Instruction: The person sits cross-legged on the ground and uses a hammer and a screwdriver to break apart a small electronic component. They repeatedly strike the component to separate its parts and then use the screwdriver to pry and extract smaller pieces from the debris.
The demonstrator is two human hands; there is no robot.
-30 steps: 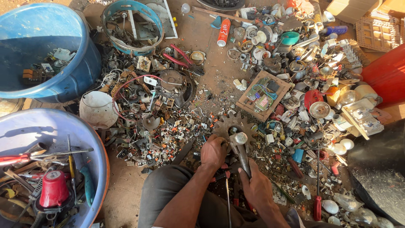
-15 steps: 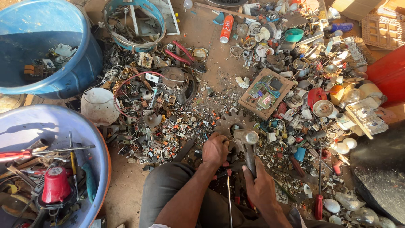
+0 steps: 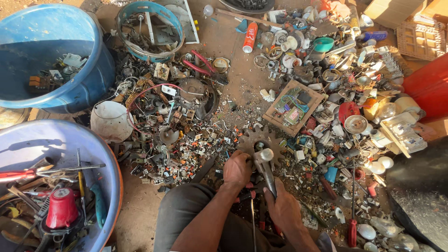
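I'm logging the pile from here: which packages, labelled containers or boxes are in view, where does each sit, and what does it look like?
Spray can: top centre on the dirt, lying down; orange-red cylinder with white cap and printed label.
Cardboard box: top right corner; plain brown, flaps open.
Wooden tray: above the right hand; shallow square frame holding circuit boards and wires.
No screens or signs visible.

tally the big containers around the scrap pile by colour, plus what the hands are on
Blue tubs: 2 (upper one, lower one)
Blue ring-shaped bucket rim: 1
Red bin: 1
Hammer, in right hand: 1
Toothed gear, by left hand: 1
Total: 6
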